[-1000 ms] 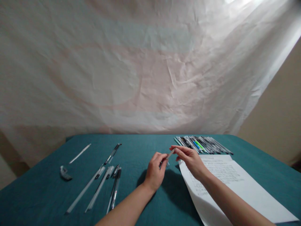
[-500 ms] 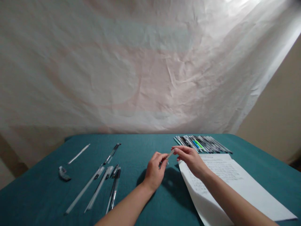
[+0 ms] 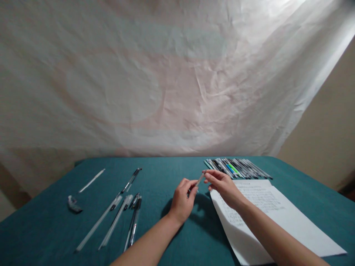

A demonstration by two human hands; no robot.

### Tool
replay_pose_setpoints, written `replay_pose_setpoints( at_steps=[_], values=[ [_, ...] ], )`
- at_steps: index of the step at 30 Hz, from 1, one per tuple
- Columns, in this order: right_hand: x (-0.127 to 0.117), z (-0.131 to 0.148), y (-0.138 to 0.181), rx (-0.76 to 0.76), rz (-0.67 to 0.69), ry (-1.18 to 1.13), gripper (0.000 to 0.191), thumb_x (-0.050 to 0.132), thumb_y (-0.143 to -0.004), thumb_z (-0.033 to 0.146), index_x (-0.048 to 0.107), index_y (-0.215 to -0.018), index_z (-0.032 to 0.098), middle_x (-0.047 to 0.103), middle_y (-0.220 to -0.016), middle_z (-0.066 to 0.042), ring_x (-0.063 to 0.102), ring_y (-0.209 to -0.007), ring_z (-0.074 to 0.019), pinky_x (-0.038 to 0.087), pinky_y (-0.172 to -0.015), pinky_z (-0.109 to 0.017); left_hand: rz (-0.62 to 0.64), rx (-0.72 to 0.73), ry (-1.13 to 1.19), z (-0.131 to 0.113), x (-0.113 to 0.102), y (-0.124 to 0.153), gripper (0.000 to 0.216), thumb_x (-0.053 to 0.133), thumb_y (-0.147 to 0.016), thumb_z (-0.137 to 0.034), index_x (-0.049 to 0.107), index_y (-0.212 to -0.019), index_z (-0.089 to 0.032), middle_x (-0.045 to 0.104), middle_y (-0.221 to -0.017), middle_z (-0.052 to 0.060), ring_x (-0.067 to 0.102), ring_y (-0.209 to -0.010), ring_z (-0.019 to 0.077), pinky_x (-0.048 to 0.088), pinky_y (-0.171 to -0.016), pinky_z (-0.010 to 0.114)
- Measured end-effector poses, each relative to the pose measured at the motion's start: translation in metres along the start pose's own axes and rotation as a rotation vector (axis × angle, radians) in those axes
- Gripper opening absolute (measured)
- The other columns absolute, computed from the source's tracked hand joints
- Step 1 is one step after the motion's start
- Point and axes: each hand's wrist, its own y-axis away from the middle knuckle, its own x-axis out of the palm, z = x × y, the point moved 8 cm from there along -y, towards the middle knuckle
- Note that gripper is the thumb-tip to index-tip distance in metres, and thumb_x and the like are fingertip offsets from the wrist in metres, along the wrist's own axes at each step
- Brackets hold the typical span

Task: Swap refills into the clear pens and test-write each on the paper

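Note:
Just right of the middle of the head view, both hands meet above the green cloth. My left hand (image 3: 183, 201) is closed, with thumb and fingers pinching the lower end of a slim, pale pen (image 3: 200, 179). At the pen's upper end, the thumb and index finger of my right hand (image 3: 222, 184) press on its tip, and the other fingers of that hand are curled loosely. The pen slants up to the right, its lower part hidden in the left hand. Under my right wrist lie white paper sheets (image 3: 288, 221) with handwriting.
Many pens (image 3: 244, 169) lie in a row at the back right. On the left are separated clear pens and caps (image 3: 118, 218), a clear pen with a dark tip (image 3: 130, 181), a thin white stick (image 3: 92, 180) and a small grey-black item (image 3: 74, 205). Behind the table hangs a pale sheet (image 3: 177, 81).
My right fingertips have shifted slightly up along the pen, so more of it shows between the hands. The view has moved a little; the things on the table lie as before.

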Motion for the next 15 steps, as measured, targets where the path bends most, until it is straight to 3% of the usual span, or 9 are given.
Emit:
replay_pose_setpoints(
  at_steps=[3, 9, 15],
  values=[
    [0.0050, 0.0016, 0.0004, -0.014, 0.049, 0.006, 0.038, 0.063, -0.071, 0.043, 0.066, -0.099, 0.017, 0.062, -0.092, -0.007, 0.055, -0.075, -0.0148, 0.044, -0.052, -0.022, -0.003, -0.004, -0.003, -0.0010, -0.0005, -0.0004, 0.022, 0.044, -0.085, -0.021, 0.060, -0.101, -0.020, 0.056, -0.088, 0.005, 0.053, -0.080, 0.0144, 0.043, -0.072, 0.025],
    [0.0001, 0.0011, -0.0010, -0.032, -0.023, 0.037, 0.033, 0.068, -0.066, 0.041, 0.069, -0.086, 0.015, 0.061, -0.072, -0.004, 0.052, -0.064, -0.0123, 0.041, -0.049, -0.020, 0.010, -0.025, -0.003, -0.0012, 0.0010, -0.0007, 0.021, 0.046, -0.084, -0.020, 0.062, -0.098, -0.020, 0.056, -0.085, 0.004, 0.053, -0.078, 0.0135, 0.043, -0.069, 0.024],
    [0.0058, 0.0039, 0.0005, -0.037, 0.035, 0.026, 0.036, 0.062, -0.072, 0.043, 0.066, -0.096, 0.017, 0.061, -0.088, -0.008, 0.054, -0.070, -0.0140, 0.044, -0.051, -0.022, 0.012, -0.031, 0.000, -0.0022, 0.0006, 0.0000, 0.020, 0.047, -0.084, -0.020, 0.062, -0.096, -0.020, 0.056, -0.085, 0.003, 0.053, -0.078, 0.0128, 0.044, -0.068, 0.022]
  ],
)
